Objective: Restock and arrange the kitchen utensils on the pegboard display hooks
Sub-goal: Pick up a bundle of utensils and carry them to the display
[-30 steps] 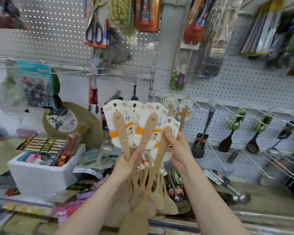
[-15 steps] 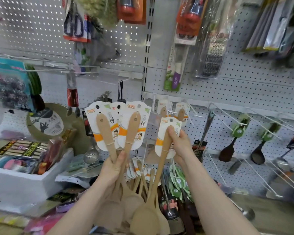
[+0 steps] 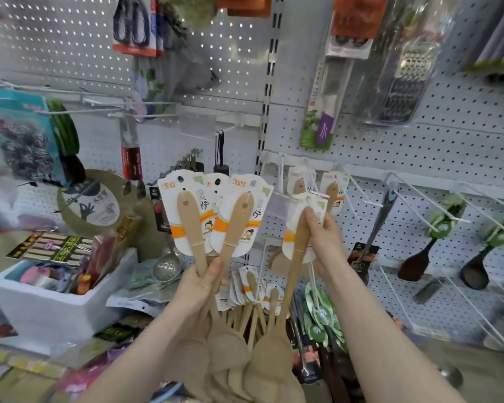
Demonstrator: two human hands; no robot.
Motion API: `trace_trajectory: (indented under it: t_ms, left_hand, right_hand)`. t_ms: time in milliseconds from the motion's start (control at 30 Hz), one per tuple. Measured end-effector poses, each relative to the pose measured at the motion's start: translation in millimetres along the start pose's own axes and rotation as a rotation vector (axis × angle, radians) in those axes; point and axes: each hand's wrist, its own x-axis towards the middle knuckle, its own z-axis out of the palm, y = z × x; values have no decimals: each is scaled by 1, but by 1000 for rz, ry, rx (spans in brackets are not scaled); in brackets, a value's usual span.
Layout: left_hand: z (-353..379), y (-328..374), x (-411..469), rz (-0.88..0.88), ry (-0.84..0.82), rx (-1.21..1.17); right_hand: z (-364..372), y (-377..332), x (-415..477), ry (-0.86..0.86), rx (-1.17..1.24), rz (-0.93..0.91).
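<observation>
1. Now parted from the bunch, one wooden spatula (image 3: 298, 242), pinched by the right hand (image 3: 323, 237), nears the hung spatulas (image 3: 332, 190) just above the grip.
2. Left hand (image 3: 198, 286) grips the remaining spatulas (image 3: 191, 225); hanging likely next.

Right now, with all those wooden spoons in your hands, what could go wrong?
1. The left hand grips a fanned bunch of spatulas by their thin handles; one might slip out and drop.
2. The right hand pinches a single spatula next to a clear tag holder, so its card could snag or bend there.
3. Bare wire hooks stick out beside the right arm and might poke it.
</observation>
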Motion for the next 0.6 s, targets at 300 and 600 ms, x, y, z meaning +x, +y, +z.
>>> trace_trajectory:
  t_ms: [300, 600]
  left_hand:
    - [-6, -2, 26, 34, -35, 17]
    - [-3, 5, 26, 56, -28, 49]
  right_hand:
    - [15, 9, 36, 58, 81, -6]
    - [38, -10, 54, 271, -184, 105]
